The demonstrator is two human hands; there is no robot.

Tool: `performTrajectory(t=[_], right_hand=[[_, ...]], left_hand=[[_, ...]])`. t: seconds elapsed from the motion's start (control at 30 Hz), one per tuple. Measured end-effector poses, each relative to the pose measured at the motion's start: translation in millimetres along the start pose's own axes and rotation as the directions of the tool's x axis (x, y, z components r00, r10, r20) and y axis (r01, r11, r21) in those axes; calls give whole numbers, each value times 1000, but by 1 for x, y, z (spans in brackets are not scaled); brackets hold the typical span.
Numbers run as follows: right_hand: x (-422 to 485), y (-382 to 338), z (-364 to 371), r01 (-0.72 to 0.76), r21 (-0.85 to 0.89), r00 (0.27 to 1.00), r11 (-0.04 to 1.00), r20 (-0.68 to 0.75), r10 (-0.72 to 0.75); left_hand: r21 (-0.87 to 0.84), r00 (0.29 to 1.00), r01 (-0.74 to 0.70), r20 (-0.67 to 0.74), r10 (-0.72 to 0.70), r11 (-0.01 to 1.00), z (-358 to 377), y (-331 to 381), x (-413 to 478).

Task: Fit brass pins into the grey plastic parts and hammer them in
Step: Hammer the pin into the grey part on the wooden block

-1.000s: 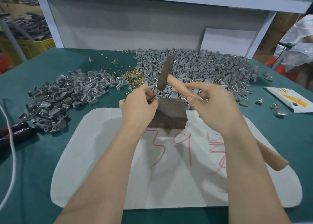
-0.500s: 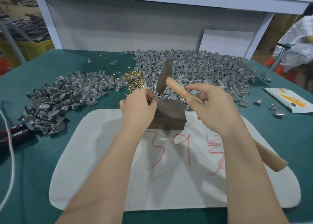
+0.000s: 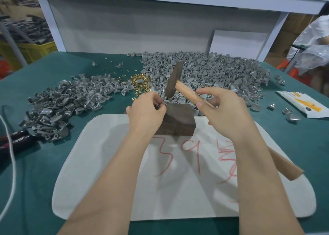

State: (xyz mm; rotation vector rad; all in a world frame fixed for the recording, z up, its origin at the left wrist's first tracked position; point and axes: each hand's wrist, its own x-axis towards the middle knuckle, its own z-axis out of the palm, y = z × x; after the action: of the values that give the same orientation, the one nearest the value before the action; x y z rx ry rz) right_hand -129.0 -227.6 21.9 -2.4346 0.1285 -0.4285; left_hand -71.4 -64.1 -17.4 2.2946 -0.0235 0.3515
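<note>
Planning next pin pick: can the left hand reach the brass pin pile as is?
Probably yes: the brass pin pile lies just beyond the left hand, nothing standing between; the hammer hangs to the right. That hand pinches a small part, though.

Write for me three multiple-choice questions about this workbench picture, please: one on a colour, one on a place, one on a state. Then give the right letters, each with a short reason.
1. What colour is the writing on the white cloth mat?
A. blue
B. red
C. black

2. Where does the small heap of brass pins lie?
A. between the two heaps of grey plastic parts
B. on the white cloth mat
C. in a yellow crate

3. What is the right hand doing?
A. lying flat and empty
B. hanging idle
C. gripping the wooden-handled hammer, head raised

Answers:
1 B: the strokes on the mat are red.
2 A: a grey heap lies on each side of the pins.
3 C: its fingers curl round the handle, and the metal head points up.
</note>
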Motion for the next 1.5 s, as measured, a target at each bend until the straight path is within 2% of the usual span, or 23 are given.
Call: performTrajectory(t=[0.27,0.5,0.8,0.97,1.5], right_hand=[[-1,-1,-1,9,-11,1000,1000,19,-9],[-1,1,-3,-9,28,999,1000,39,8],[-5,-3,-6,42,15,999,999,22,-43],[-8,-6,-6,74,-18,997,997,-16,-74],[-8,-7,-6,96,-36,995,995,3,-96]], left_hand=[[-11,1000,26,4,-26,1000,-1,1,-1],[-103,998,8,58,-2,995,-10,-4,-4],[85,998,1,58,-6,996,-13,-6,-3],[118,1000,-17,13,15,993,-10,-7,-3],[114,1000,-15,-17,18,993,-7,-5,-3]])
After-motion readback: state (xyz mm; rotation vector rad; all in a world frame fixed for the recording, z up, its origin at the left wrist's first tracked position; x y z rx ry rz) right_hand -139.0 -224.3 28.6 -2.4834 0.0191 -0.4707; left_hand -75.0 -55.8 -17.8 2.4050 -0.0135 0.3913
